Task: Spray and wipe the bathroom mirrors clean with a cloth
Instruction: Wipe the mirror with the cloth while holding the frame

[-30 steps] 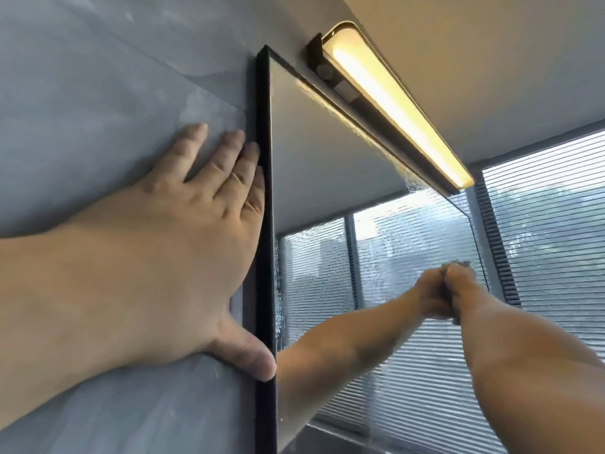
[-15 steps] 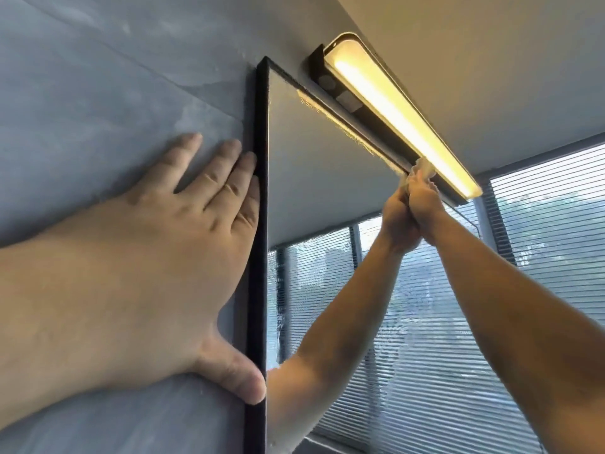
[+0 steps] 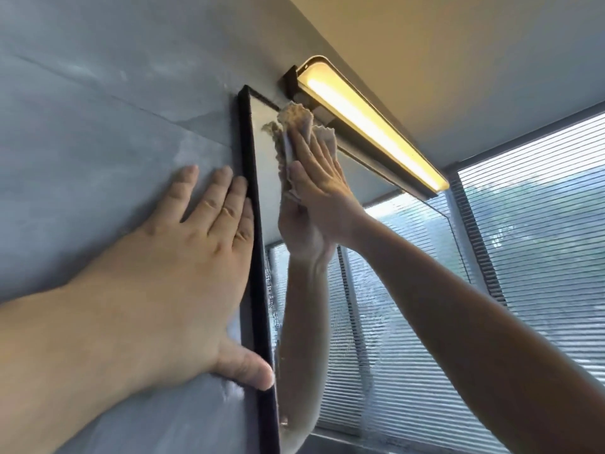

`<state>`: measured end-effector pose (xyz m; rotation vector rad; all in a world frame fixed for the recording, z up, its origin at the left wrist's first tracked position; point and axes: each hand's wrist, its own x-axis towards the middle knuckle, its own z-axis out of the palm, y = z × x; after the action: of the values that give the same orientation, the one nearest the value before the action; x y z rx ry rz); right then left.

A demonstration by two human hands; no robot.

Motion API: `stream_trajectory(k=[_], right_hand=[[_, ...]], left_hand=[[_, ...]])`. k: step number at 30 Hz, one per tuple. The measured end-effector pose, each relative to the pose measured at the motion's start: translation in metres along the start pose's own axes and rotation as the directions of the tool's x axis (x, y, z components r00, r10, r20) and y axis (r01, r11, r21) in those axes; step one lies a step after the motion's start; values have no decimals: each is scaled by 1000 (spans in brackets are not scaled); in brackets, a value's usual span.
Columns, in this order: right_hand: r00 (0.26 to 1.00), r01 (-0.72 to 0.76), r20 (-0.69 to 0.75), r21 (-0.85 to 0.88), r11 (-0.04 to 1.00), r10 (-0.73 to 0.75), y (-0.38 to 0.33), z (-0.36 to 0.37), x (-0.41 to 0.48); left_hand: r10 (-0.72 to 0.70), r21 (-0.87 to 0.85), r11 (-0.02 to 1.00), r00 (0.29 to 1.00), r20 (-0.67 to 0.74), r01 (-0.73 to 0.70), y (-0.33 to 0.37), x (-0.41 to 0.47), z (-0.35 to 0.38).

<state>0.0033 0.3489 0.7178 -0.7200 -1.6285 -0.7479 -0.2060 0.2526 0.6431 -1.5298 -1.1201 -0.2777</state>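
A black-framed mirror hangs on the grey wall, its glass streaked with wet spray in the lower part. My right hand presses a beige cloth flat against the glass near the top left corner, fingers straight; its reflection meets it from below. My left hand lies flat on the wall, fingers spread along the mirror's left frame edge, thumb touching the frame.
A lit bar lamp sticks out from the wall just above the mirror's top edge, close to the cloth. A window with horizontal blinds fills the right side. The grey tiled wall spreads to the left.
My right hand swept the cloth from the mirror's right middle up under the lamp, then left to the top left corner. The left hand stayed on the wall.
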Motion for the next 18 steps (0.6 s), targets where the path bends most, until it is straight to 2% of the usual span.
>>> stream_trajectory(k=[2,6,10,13,15,18], right_hand=[[1000,-7,-9,27,1000,8,-2,1,-3],[998,-15,-53,19,1000,15,0,3,-1],[991,-79,-99,60,995,84,2,-1,-3],[974,-142,-150,191,971,171,6,5,-5],[963,-187,-154,214,959,222,22,7,-3],[945,-302,-82,158,940,318,77,1,-5]], left_hand=[[-38,26,999,996,78,36,3,-6,0],[-10,86,996,997,74,4,4,-5,-2],[8,87,996,994,110,-17,5,-8,-6],[41,112,992,995,87,-51,5,-8,-2],[39,61,997,994,98,-45,1,-9,-3],[35,137,989,992,119,-51,9,-3,-8]])
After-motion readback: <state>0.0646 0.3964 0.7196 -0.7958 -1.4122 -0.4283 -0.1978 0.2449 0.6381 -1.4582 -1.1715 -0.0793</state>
